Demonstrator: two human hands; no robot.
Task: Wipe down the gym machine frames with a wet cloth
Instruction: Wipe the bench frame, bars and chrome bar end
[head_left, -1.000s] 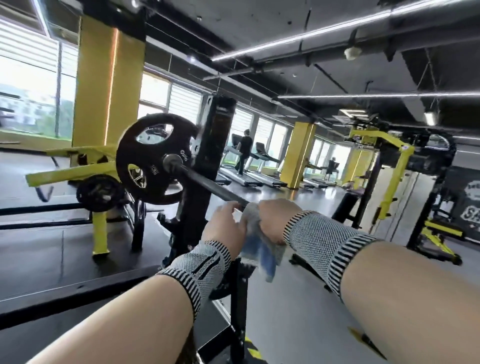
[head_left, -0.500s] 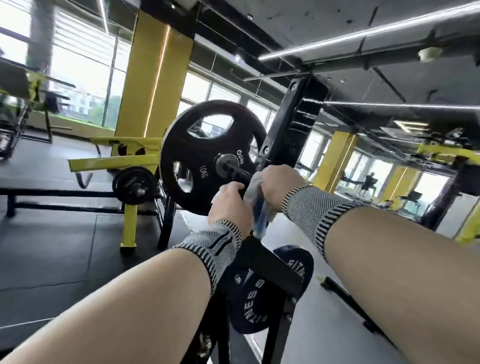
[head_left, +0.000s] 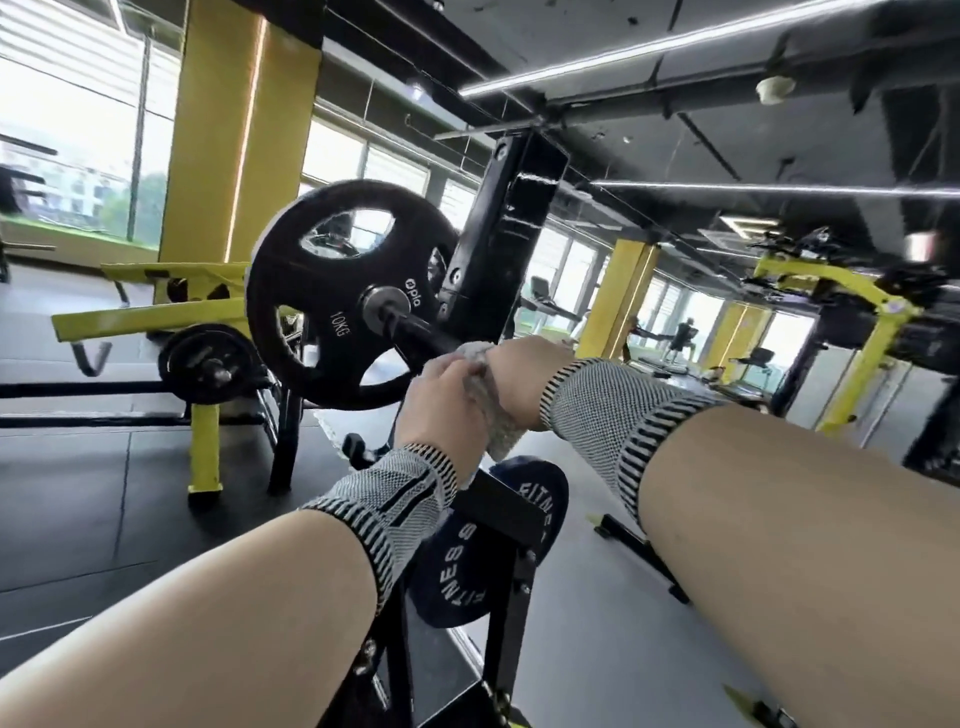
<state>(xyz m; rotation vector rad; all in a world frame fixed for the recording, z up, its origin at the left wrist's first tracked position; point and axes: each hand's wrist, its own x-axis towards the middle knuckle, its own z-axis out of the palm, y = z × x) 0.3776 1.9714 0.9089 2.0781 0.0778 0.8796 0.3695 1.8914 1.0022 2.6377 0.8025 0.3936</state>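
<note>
A pale grey cloth (head_left: 491, 408) is wrapped around the black barbell bar (head_left: 423, 330), just inboard of the 10 kg weight plate (head_left: 332, 312). My left hand (head_left: 439, 402) grips the cloth from the near side. My right hand (head_left: 524, 374) grips it from the far side, pressed close against the left. Both wrists wear grey knitted sleeves. The black rack upright (head_left: 501, 239) rises right behind the hands. The bar under the cloth is hidden.
A dark blue plate marked FITNESS (head_left: 535, 499) hangs on the rack below my hands. A yellow plate-loaded machine (head_left: 156, 312) stands at left, another yellow frame (head_left: 862, 332) at right. Yellow pillars, treadmills and distant people lie beyond. Dark rubber floor surrounds the rack.
My hands with the cloth slid along the bar toward the weight plate over the last second. My view swung left and closer, so the plate and upright now loom larger.
</note>
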